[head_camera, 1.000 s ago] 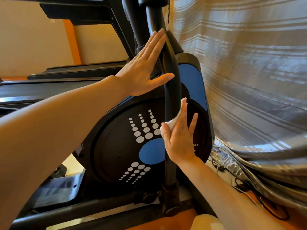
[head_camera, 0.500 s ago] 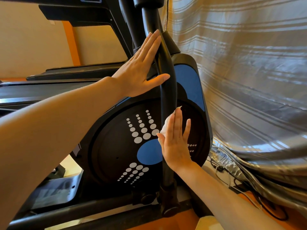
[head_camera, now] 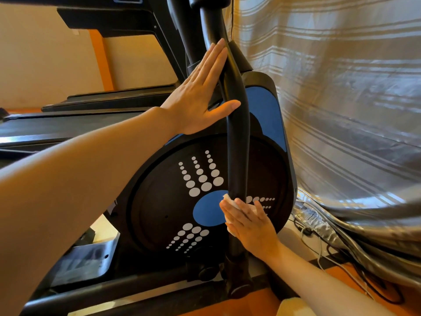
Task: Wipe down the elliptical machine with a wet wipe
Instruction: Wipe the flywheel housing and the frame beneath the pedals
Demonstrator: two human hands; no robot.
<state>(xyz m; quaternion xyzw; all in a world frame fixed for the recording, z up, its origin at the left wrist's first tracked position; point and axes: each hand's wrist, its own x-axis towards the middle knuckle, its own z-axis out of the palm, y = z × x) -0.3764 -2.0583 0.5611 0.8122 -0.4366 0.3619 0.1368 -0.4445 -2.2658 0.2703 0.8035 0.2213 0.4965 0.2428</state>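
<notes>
The left hand (head_camera: pixel 196 103) lies flat against the elliptical's black bar (head_camera: pixel 237 124), fingers straight and together, thumb across it — lower down, the right hand (head_camera: pixel 249 226) presses the wet wipe (head_camera: pixel 230 201) on the bar, fingers straight.

Two hands are showing: the left hand (head_camera: pixel 196 96) and the right hand (head_camera: pixel 249 226). One white wet wipe (head_camera: pixel 234 205) is lying under the right hand's fingers. One elliptical machine (head_camera: pixel 177 213) is filling the middle, with one black upright bar (head_camera: pixel 237 133) running down its front and one round black disc (head_camera: pixel 159 201) on its side. One treadmill (head_camera: pixel 79 124) is standing behind it. One striped curtain (head_camera: pixel 341 87) is hanging at the right, with several cables (head_camera: pixel 319 245) trailing on the floor beneath it.
</notes>
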